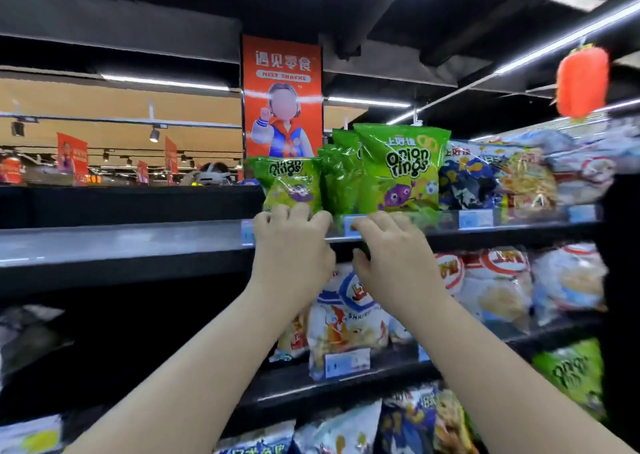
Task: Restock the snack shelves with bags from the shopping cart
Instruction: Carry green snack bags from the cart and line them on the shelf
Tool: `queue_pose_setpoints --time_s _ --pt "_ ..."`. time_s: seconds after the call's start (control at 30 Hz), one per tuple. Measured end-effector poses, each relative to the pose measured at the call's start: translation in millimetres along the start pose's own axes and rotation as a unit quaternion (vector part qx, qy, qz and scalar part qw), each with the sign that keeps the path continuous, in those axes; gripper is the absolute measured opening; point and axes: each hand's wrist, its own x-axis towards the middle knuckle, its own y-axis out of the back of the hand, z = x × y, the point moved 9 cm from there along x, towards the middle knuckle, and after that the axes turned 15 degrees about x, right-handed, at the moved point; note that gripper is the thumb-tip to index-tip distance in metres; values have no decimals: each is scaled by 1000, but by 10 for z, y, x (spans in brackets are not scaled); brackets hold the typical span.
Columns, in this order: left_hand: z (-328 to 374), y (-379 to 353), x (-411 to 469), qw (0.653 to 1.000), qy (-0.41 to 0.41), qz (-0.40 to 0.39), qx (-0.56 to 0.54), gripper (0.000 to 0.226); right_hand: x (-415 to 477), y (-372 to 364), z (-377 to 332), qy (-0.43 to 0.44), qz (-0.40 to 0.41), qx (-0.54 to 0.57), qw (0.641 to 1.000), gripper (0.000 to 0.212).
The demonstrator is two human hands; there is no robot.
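— Where are the arms?
— Both bare forearms reach up to the shelf edge. The left grip is at that edge, fingers curled on a bag's bottom.
— And the right grip?
— Just beside the left, fingers bent over the edge, thumb beneath. I can't tell whether it holds anything.

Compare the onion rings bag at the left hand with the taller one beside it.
The left bag looks smaller and sits lower than the right bag. The left hand grips the left bag's bottom; the right bag stands on the shelf. Both are green onion rings bags.
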Motion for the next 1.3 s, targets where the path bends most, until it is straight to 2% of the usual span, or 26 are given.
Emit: queue_pose_setpoints --time_s 0.1,0.27,0.33,0.47,0.7,0.97,1.13,1.3 --pt "369 25 -310 998 -18 -19 -48 28 -486 97 108 -41 -20 -51 998 38" --pt "1235 23 -866 986 -61 -96 -124 29 -1375 399 395 -123 -84 -121 981 37" --pt "1681 95 -1074 974 -88 -124 -167 29 -1739 577 570 -155 -101 -142 972 39" --pt "2605 296 -1448 939 -139 -186 -255 31 -2434 980 991 -218 -121 -194 949 25" --pt "4279 906 -1982 893 -218 -200 -339 32 -3701 1958 1792 -309 -112 -234 915 24" --pt "6410 1960 -2411 821 -291 -224 -437 33 -5258 3500 2941 -421 -116 -308 845 28" --pt "7552 2407 -2757 784 -333 -235 -467 29 -6125 4166 3527 -488 -117 -288 816 24" --pt "8509 2450 -3174 754 -363 -286 -467 25 -7084 4516 4102 -592 -172 -247 747 30"
